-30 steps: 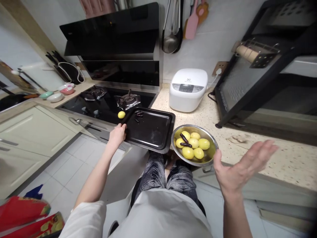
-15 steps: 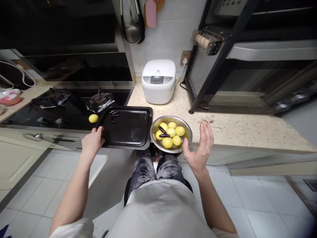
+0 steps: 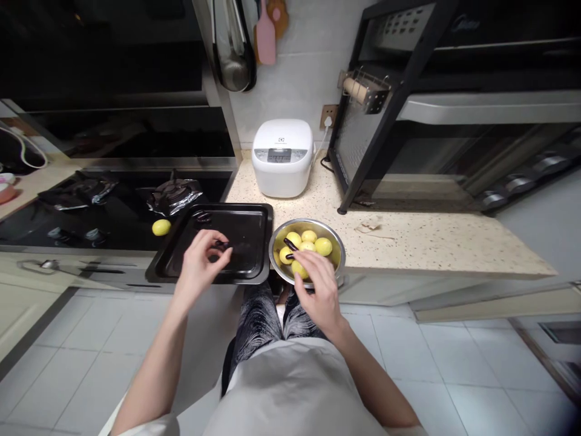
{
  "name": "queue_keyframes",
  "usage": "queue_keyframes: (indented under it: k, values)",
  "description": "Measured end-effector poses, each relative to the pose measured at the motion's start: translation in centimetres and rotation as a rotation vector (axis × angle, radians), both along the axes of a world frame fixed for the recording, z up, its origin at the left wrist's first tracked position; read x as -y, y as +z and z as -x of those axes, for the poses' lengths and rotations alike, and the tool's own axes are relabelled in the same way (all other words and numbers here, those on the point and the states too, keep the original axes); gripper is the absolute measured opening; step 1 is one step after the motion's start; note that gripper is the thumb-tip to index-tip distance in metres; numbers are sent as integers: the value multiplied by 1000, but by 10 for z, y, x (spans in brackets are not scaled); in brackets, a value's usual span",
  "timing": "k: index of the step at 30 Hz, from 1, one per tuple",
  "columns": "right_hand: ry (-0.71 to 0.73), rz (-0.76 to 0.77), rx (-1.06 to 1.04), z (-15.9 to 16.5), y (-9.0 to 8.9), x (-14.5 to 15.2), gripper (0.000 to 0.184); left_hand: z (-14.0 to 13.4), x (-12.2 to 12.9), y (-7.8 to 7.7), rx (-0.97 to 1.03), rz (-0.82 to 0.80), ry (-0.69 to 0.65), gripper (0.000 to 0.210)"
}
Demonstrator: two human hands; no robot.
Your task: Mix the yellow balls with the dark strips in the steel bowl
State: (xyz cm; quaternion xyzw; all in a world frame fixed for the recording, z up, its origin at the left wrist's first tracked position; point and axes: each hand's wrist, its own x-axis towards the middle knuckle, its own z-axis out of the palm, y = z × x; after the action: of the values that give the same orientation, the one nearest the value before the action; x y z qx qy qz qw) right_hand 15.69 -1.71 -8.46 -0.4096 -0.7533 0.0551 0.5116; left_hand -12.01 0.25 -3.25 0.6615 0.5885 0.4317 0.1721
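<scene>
My left hand [image 3: 202, 260] hovers over a black baking tray [image 3: 245, 266], thumb and fingers curved apart. A small dark piece shows between its fingertips; I cannot tell whether they touch it. Farther back in the tray lie small glossy dark purple pieces [image 3: 203, 217]. My right hand [image 3: 320, 290] reaches over the near side of a steel bowl [image 3: 341, 254], its thumb apart from the fingers. The bowl holds several yellow lemons [image 3: 323, 246] and two dark purple elongated pieces [image 3: 290, 244] like tiny eggplants. The right fingertips are close to the nearer piece.
One lemon [image 3: 161, 227] sits on the black gas stove [image 3: 122, 224] left of the tray. Behind the bowl stands a white rice cooker [image 3: 282, 160]. A black rack [image 3: 363, 157] with an oven is at the right, and brown scraps [image 3: 370, 226] lie on the counter.
My left hand has left the tray's left edge and moved over its middle. My right hand has swung left from beside the bowl to above it. The view has shifted slightly.
</scene>
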Motion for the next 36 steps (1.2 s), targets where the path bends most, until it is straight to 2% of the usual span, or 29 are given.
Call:
queue_keyframes:
  k: [2, 5, 7, 10, 13, 16, 23, 30, 36]
  values:
    - [59, 41, -41, 9, 0, 3, 48, -36, 1, -1, 208, -23, -138, 20]
    - [59, 72, -121, 14, -1, 4, 43, -85, 2, -11, 400, -18, -284, 21]
    - [33, 85, -177, 11, -2, 4, 35, -109, 2, -20, 499, 3, -356, 20]
    - [23, 112, -243, 1, -1, 3, 22, -130, 3, -33, 626, 8, -390, 21]
    - [33, 174, -275, -11, 1, 1, 13, -136, 4, -42, 657, -10, -375, 20]
    - [-30, 227, -250, -24, 0, -2, 10, -134, 6, -48, 588, -55, -310, 10]
    - [-297, 238, 85, -33, -7, -5, 10, -126, 17, -50, 307, -244, -151, 7]
    - [-323, 268, 162, -24, -6, -7, 18, -118, 20, -41, 177, -328, -120, 8]
    - [-352, 299, 226, -31, -2, -7, 21, -123, 21, -46, 193, -313, -166, 10]
